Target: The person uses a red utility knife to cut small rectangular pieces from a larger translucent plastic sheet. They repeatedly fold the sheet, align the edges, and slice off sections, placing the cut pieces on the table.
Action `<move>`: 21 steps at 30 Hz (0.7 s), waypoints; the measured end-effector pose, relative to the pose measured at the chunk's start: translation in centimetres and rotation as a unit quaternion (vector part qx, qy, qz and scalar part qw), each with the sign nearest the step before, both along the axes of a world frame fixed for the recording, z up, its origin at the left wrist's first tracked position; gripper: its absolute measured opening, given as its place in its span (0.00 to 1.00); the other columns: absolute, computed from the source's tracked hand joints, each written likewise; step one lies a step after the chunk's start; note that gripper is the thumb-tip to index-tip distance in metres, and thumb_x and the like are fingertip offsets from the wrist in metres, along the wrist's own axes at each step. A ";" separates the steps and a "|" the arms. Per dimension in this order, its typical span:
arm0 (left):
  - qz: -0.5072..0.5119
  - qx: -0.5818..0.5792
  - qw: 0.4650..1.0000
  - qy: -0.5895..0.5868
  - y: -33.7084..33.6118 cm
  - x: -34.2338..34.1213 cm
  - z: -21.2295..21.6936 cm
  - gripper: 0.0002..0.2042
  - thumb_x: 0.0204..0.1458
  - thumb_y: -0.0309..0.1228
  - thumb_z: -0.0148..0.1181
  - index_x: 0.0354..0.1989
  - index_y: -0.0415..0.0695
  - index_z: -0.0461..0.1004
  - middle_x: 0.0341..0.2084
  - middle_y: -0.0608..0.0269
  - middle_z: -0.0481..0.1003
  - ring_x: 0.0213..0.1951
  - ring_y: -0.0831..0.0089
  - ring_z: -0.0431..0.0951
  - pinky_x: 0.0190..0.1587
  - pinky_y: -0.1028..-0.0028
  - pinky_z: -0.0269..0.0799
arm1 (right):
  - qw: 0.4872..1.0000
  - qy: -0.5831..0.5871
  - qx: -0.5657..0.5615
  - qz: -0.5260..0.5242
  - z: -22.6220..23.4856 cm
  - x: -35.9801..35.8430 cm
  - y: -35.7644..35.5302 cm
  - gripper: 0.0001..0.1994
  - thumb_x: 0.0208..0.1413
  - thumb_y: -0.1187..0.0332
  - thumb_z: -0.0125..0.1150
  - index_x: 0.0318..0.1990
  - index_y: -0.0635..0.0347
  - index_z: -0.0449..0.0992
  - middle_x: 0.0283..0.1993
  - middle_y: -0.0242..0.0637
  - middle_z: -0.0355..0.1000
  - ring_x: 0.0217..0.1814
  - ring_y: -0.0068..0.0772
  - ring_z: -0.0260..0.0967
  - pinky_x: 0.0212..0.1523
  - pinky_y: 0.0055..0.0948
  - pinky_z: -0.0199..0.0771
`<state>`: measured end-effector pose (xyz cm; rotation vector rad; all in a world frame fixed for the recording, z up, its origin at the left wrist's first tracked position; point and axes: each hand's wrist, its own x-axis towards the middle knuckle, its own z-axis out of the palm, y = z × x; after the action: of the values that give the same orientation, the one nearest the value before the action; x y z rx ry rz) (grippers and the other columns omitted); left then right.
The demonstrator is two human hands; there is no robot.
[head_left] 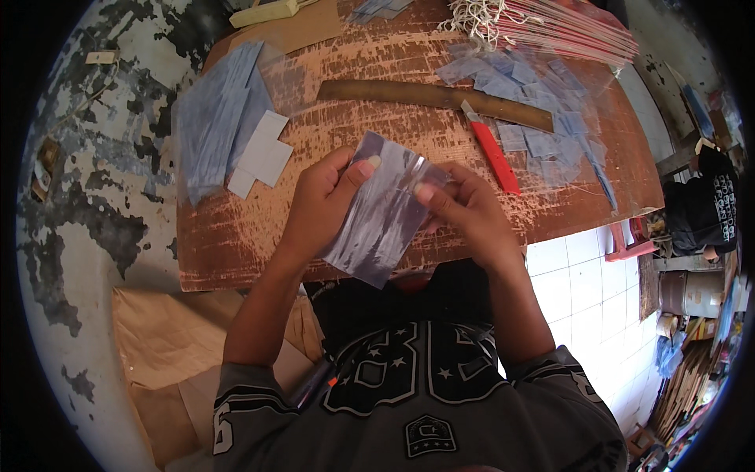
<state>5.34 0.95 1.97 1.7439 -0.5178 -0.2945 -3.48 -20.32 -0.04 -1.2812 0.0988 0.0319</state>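
Between my two hands is a clear plastic sheet (376, 211), tilted and shiny, above the table's near edge. My left hand (329, 191) pinches its upper left side, thumb on top. My right hand (465, 206) grips its upper right side, the thumb pressed on the face and the fingers partly hidden behind. A red utility knife (493, 153) lies just beyond my right hand, its blade toward a long brown strip (432, 97) that looks like a ruler. Left of my left hand rests a white cross-shaped card template (263, 155).
The worn wooden table (236, 244) carries a stack of clear plastic sheets (216, 118) at left and scattered plastic offcuts (543, 110) at right. Red strips with white cords (550, 31) lie at the far right. Brown paper (169, 338) is below left; a red stool (629, 240) stands at right.
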 end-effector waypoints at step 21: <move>0.128 -0.130 0.983 -0.022 -2.0 -2.0 -0.9 0.13 0.71 0.35 0.57 0.33 0.42 0.70 0.25 0.78 0.65 0.30 0.89 0.59 0.31 0.83 0.59 | 0.987 -0.086 -0.114 -0.076 0.0 -0.4 2.6 0.12 0.70 0.65 0.62 0.51 0.67 0.78 0.33 0.28 0.77 0.34 0.14 0.67 0.35 0.21 0.69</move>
<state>3.30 -1.09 1.02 1.5436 -0.3414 -0.0058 -3.92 -17.70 -0.03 -1.4952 0.0514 -0.2262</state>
